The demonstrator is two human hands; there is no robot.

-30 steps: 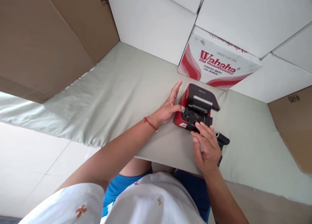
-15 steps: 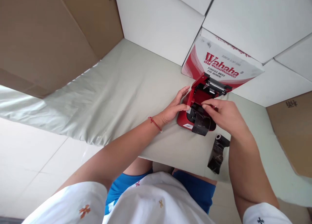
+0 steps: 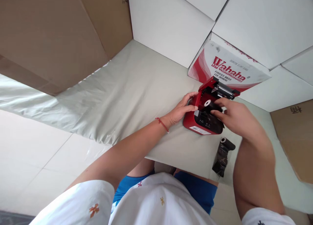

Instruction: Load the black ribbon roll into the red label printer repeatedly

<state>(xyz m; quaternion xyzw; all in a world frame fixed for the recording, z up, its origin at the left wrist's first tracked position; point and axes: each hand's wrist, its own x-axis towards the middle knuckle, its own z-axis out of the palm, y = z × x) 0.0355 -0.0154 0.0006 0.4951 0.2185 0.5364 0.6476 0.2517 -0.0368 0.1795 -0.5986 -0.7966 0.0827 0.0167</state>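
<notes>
A red label printer (image 3: pixel 192 123) stands on the covered table, its hinged lid (image 3: pixel 226 90) raised to show a black inside. My left hand (image 3: pixel 182 111) grips the printer's left side, thumb on the rim and fingers along the wall. Between the thumb and fingers of my right hand (image 3: pixel 231 114) is a black ribbon roll (image 3: pixel 210 105) with a white core end, at the printer's opening. Dark film hangs below it, partly behind my fingers. A second black ribbon roll (image 3: pixel 228 144), with crumpled film trailing from it, lies on the table nearer my body.
Behind the printer stands a white and red water carton (image 3: pixel 228 67) against stacked white boxes (image 3: pixel 168 26). Large brown cardboard boxes stand at left (image 3: pixel 49 39) and right (image 3: pixel 297 137). A pale green cloth (image 3: pixel 137 88) covers the table; its front edge runs just before my lap.
My right hand has lifted and turned the ribbon roll, so its white core end now shows. The film that hung over the printer's front has drawn up. My left hand stays on the printer.
</notes>
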